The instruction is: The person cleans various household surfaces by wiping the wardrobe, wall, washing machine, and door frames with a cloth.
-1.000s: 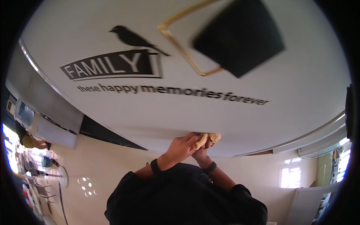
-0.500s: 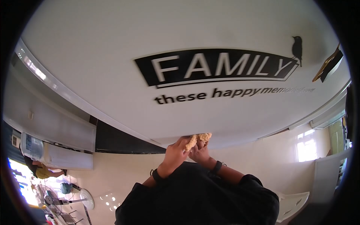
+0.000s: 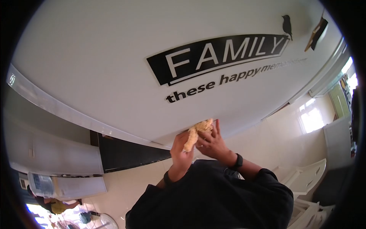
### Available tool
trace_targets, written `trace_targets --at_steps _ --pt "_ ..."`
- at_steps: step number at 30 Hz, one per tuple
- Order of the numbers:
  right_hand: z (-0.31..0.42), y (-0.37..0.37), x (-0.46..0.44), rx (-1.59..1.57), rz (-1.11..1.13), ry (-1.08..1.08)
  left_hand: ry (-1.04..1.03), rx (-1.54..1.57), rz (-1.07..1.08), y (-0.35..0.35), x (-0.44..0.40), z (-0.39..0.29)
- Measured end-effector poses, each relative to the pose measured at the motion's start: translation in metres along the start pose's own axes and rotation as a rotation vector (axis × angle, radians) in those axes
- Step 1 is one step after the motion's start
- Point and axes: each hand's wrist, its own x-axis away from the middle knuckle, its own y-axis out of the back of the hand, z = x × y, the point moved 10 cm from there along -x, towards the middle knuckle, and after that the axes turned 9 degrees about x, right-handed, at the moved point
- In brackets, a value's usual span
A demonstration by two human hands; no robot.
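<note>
Cloth (image 3: 191, 140) is sitting between the fingers of two hands in the head view, bunching into thick beige folds. The left hand (image 3: 180, 150) is pinching its left side, fingers bending closely about it with little gap showing. The right hand (image 3: 214, 146) is lying against the other side, fingers partly spreading and one pointing upward; whether they are gripping the cloth, I cannot tell. Beyond the fingertips, a white panel (image 3: 114, 76) is rising. Above the fingers, a black FAMILY label (image 3: 217, 54) is curving across it, while dark lettering (image 3: 239, 74) is running underneath, nearer the fingers. Higher and farther right of the fingers, a black bird figure (image 3: 286, 27) is perching at the label's end. Below the fingers, a dark wristband (image 3: 238, 162) is circling the right wrist. Well right of the fingers and lower, a white chair (image 3: 307, 179) is standing. Far to their lower left, another person (image 3: 59, 206) is showing, small and partly hidden.
</note>
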Motion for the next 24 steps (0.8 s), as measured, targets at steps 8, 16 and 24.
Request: trace_targets --at_steps 8,16,24 --pt "-0.025 -0.007 0.031 0.018 0.049 -0.281 0.106 0.16 0.309 -0.057 0.003 0.016" --pt "0.029 -0.013 0.016 -0.195 0.077 -0.16 0.111 0.029 0.236 -0.008 0.023 0.03" --pt "0.084 0.012 -0.057 -0.245 -0.043 0.157 -0.238 -0.011 -0.165 0.088 0.007 -0.032"
